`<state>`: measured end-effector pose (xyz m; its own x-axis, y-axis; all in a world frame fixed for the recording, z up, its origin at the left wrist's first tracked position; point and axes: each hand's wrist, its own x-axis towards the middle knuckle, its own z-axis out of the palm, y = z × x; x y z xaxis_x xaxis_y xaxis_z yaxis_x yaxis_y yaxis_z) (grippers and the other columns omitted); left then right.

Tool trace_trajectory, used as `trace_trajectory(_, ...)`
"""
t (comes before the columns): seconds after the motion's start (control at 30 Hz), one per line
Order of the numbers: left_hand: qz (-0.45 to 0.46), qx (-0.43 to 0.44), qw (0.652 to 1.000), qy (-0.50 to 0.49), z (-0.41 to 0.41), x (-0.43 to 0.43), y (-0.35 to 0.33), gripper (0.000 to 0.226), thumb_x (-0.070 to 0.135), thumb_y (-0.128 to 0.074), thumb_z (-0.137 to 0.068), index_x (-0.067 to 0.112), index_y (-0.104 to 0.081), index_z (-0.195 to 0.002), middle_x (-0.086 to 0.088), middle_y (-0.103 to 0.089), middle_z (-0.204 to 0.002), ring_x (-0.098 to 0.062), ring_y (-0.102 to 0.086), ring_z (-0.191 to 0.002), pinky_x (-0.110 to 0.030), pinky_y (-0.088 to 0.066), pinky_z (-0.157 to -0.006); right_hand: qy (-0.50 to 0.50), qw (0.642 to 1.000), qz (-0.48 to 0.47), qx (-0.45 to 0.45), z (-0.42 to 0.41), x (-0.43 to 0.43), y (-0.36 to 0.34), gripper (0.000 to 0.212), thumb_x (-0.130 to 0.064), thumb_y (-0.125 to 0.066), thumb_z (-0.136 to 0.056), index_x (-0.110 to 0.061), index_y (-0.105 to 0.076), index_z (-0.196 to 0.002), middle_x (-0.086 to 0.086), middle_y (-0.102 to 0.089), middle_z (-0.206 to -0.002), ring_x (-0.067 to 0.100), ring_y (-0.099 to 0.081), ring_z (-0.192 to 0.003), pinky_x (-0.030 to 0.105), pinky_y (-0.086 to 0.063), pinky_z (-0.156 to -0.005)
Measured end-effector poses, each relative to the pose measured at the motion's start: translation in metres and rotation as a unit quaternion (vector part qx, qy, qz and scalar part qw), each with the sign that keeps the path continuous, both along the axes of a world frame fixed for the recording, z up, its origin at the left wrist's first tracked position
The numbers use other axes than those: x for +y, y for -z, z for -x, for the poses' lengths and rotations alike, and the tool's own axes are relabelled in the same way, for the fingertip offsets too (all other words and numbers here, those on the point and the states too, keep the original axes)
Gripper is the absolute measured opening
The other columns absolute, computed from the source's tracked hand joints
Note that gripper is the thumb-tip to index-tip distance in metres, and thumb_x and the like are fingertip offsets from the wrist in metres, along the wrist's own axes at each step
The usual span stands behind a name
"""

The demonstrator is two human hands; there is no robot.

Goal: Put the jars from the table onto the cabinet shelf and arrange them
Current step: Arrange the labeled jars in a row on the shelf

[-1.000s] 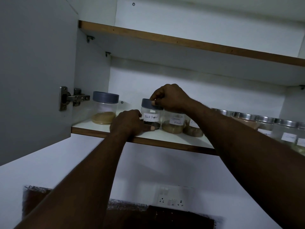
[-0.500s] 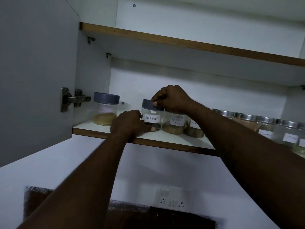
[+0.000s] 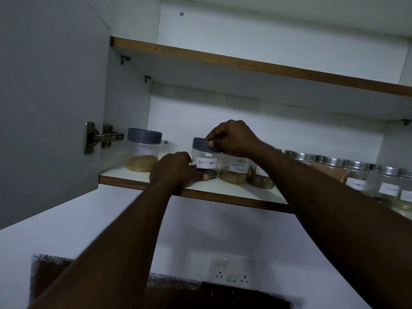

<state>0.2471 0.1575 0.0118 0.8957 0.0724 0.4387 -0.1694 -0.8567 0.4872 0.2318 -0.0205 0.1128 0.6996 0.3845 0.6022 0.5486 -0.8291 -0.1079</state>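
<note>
A clear jar labelled "Black Pepper" (image 3: 207,162) with a grey-blue lid stands on the white cabinet shelf (image 3: 234,192). My right hand (image 3: 234,137) grips its lid from above. My left hand (image 3: 176,169) wraps the jar's lower left side, thumb along its base. Touching its right side is the "Garam Masala" jar (image 3: 236,171), then a third jar (image 3: 259,178) partly hidden by my right forearm. Apart at the shelf's left end stands a grey-lidded jar (image 3: 143,150) of tan powder.
Several steel-lidded labelled jars (image 3: 361,175) line the shelf's right part. The open cabinet door (image 3: 49,97) with its hinge (image 3: 100,137) hangs at left. An upper shelf (image 3: 256,68) sits overhead. A wall socket (image 3: 231,273) is below.
Both hands stay on the Black Pepper jar; its label has turned slightly more to the front. The view has shifted a little.
</note>
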Motion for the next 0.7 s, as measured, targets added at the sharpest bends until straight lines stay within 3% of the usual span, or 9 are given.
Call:
trace_trajectory(0.2,0.0,-0.005,1.0,-0.001,0.011,-0.001,-0.003,0.091,0.076,-0.082,-0.059,0.019,-0.063,-0.127,-0.003,-0.071,-0.118,-0.016,-0.055,-0.089,-0.032,-0.049,-0.075,0.004,1.0,0.0,-0.002,0.003,0.002,0.002,0.019,-0.024,-0.075,-0.088,-0.027,-0.08,-0.107,-0.009,-0.077,-0.104,0.006,-0.067,-0.094,0.035,-0.056,-0.09)
trace_trajectory(0.33,0.033,-0.05,0.998,-0.02,0.031,0.01,0.001,0.058,0.063,-0.082,-0.071,0.02,-0.064,-0.104,0.001,-0.069,-0.093,-0.016,-0.06,-0.082,-0.031,-0.048,-0.072,-0.004,0.999,0.051,-0.014,0.007,0.002,-0.005,0.03,-0.029,-0.076,-0.087,-0.027,-0.074,-0.117,-0.011,-0.075,-0.1,0.003,-0.064,-0.09,0.032,-0.054,-0.089)
trace_trajectory(0.4,0.047,-0.092,0.991,-0.08,0.045,0.029,0.008,0.046,0.055,-0.081,-0.078,0.018,-0.061,-0.096,0.002,-0.063,-0.081,-0.018,-0.061,-0.079,-0.032,-0.047,-0.07,-0.007,0.999,0.025,-0.028,0.009,0.007,-0.011,0.033,-0.036,-0.077,-0.086,-0.029,-0.072,-0.118,-0.015,-0.073,-0.093,0.001,-0.063,-0.089,0.032,-0.053,-0.089)
trace_trajectory(0.47,0.054,-0.144,0.977,-0.145,0.058,0.049,0.015,0.037,0.045,-0.078,-0.085,0.013,-0.064,-0.099,-0.006,-0.069,-0.086,-0.025,-0.065,-0.083,-0.034,-0.05,-0.073,-0.016,0.999,0.004,-0.041,0.009,0.02,-0.014,0.033,-0.041,-0.076,-0.084,-0.03,-0.072,-0.116,-0.016,-0.072,-0.094,0.001,-0.064,-0.088,0.031,-0.053,-0.088)
trace_trajectory(0.57,0.072,-0.194,0.967,-0.149,0.067,0.066,0.018,0.035,0.029,-0.075,-0.088,0.002,-0.066,-0.109,-0.016,-0.073,-0.099,-0.033,-0.068,-0.09,-0.037,-0.052,-0.078,-0.027,0.997,0.052,-0.049,0.008,0.051,-0.008,0.044,-0.042,-0.075,-0.085,-0.027,-0.068,-0.125,-0.01,-0.071,-0.114,0.008,-0.065,-0.098,0.033,-0.053,-0.091)
trace_trajectory(0.7,0.12,-0.179,0.964,-0.154,0.068,0.067,0.017,0.08,0.025,-0.086,-0.079,0.0,-0.043,-0.141,-0.022,-0.055,-0.135,-0.038,-0.058,-0.118,-0.045,-0.052,-0.097,-0.046,0.992,0.111,-0.036,0.003,0.105,0.001,0.071,-0.029,-0.075,-0.085,-0.025,-0.044,-0.15,-0.001,-0.053,-0.149,0.02,-0.053,-0.132,0.039,-0.045,-0.108)
